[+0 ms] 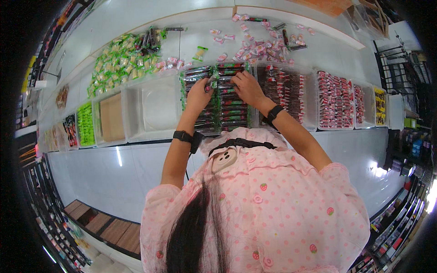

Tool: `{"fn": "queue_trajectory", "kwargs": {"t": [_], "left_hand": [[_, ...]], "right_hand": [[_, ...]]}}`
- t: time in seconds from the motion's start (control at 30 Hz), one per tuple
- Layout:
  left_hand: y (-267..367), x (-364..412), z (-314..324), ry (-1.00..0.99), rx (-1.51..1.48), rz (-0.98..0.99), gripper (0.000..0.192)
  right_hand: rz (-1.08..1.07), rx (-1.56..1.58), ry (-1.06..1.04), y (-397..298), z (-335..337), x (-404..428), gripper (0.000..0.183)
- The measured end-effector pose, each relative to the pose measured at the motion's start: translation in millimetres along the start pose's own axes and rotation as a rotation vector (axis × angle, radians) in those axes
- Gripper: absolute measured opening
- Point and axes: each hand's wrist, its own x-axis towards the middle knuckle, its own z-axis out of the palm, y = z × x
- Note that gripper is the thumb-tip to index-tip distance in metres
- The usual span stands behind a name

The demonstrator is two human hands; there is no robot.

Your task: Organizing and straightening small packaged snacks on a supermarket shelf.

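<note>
My left hand (199, 95) is over a clear plastic bin (252, 117) filled with two columns of dark wrapped snack sticks (234, 112). Between its thumb and fingers is a wrapped snack stick (211, 82) with a shiny end. My right hand (248, 89) rests its bent fingertips on the right column of sticks; whether it grips one is hidden. Each wrist wears a black band. To the right stands a bin of brown snacks in red-and-white wrappers (285, 92). On the left is a bare translucent bin (152, 112).
Loose green-wrapped pieces (119, 63) and pink-and-white wrapped candies (261, 49) lie behind the bins. Further left are a bin with a cardboard liner (112, 117) and one of bright green packets (86, 124). Red packets (335, 100) fill a bin at right. A raised ledge (300, 25) edges the back.
</note>
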Motion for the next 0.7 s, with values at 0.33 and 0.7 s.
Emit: {"fn": "queue_trajectory", "kwargs": {"t": [0.33, 0.7], "left_hand": [[6.6, 10.7, 22.5, 0.121, 0.061, -0.043, 0.041], [11.4, 16.8, 22.5, 0.113, 0.181, -0.023, 0.046]], "right_hand": [[0.162, -0.117, 0.032, 14.5, -12.9, -22.9, 0.028], [0.179, 0.017, 0.089, 10.5, -3.4, -18.9, 0.034]]}}
